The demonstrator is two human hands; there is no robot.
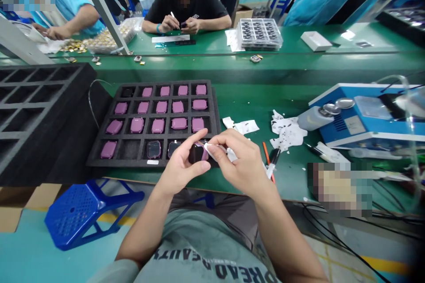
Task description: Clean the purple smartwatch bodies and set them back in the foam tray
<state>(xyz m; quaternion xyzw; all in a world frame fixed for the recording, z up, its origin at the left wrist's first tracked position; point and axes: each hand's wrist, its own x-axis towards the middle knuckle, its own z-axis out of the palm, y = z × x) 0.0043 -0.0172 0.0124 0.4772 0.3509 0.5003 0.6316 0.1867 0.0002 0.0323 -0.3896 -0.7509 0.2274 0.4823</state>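
Between thumb and fingers my left hand grips a purple smartwatch case, its dark screen turned up. My right hand pinches a white wipe against the edge of that case. Both hands are over the near right corner of a black foam tray. Purple watch cases lie in most of its compartments. In the near row, a watch shows its dark screen, and another one beside it is partly covered by my left hand.
A second foam tray stands at left. Stained wipes, an orange stick and a black pen lie to the right, near a dispenser bottle and a blue machine. Across the bench, a person handles a small part. A blue stool stands below.
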